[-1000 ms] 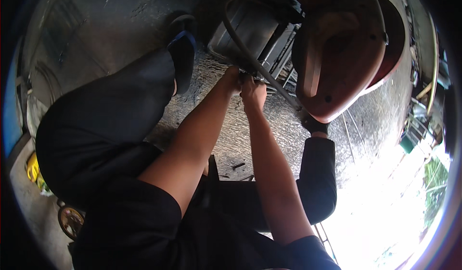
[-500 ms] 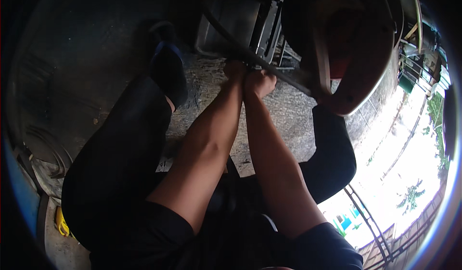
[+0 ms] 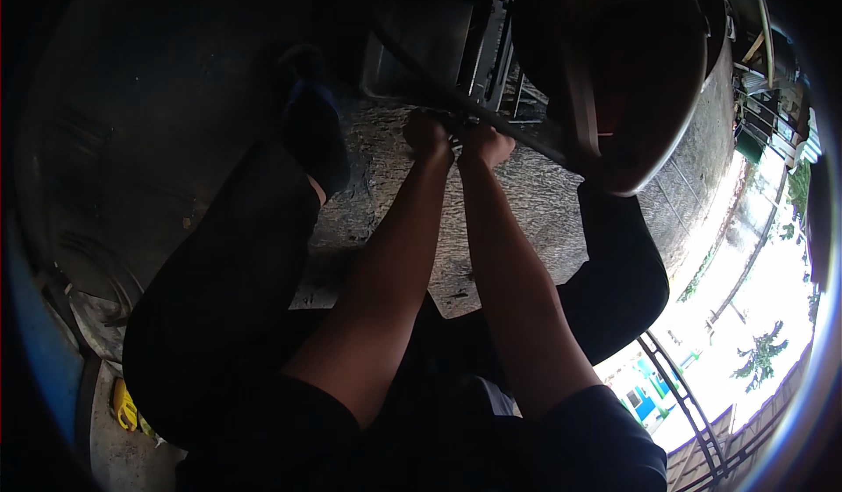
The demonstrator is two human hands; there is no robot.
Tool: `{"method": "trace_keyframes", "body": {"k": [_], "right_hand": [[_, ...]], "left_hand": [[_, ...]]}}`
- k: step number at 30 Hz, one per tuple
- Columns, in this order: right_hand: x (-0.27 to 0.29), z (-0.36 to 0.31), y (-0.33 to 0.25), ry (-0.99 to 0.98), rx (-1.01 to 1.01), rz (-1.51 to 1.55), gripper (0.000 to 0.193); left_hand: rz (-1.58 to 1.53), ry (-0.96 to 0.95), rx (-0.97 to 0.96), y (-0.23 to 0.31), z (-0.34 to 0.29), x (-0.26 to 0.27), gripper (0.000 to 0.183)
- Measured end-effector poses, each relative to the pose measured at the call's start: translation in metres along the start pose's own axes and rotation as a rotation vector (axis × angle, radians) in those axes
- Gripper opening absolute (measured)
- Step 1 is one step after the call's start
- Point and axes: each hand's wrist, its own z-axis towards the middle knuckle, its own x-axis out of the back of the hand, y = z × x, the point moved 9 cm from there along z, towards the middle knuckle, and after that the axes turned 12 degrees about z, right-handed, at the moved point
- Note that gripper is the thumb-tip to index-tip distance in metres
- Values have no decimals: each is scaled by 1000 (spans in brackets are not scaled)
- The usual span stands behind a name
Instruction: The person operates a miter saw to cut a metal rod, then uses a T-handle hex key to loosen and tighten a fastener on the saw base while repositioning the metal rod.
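My left hand (image 3: pixel 428 135) is closed, its fingers curled away from view beside the bottom of a dark metal box (image 3: pixel 417 58). Close on its right, my right hand (image 3: pixel 488 145) is closed too, knuckles up. Between the two fists shows a small dark metal part (image 3: pixel 458 124); shadow hides its kind and how the fingers grip it. A long dark hose or bar (image 3: pixel 517 134) slants down to the right, just above my right hand. It runs toward a big rounded machine cover (image 3: pixel 671 119) with a dull red inner part.
My bent legs frame the rough, stained floor (image 3: pixel 544 220), with a dark shoe (image 3: pixel 314 132) at the left. Thin metal bars (image 3: pixel 529 102) stand beside the box. A yellow object (image 3: pixel 124 406) lies at lower left. Bright daylight comes in on the right, past a metal railing (image 3: pixel 680 395).
My wrists have moved slightly apart, and more of the small dark part shows between my fists. My right hand has shifted a little to the right. The picture is darker.
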Motion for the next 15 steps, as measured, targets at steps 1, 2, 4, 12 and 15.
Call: {"method": "trace_keyframes", "body": {"k": [1,2,4,12,15], "right_hand": [[19,18,11,51,-5,-23,24],[28,14,18,118,-137,264,25],[25,4,24,172,-273,566,27],[23,-26,-34,114,-293,27,39],[33,8,5,76,-406,138,48]], "left_hand": [[-497,-153,222,5,-30,-24,40],[-985,-254,451,9,-50,-33,37],[-1213,-397,494,23,-52,-30,36],[-1206,-476,303,45,-45,-9,43],[-1171,-479,253,57,-63,-22,43]]}}
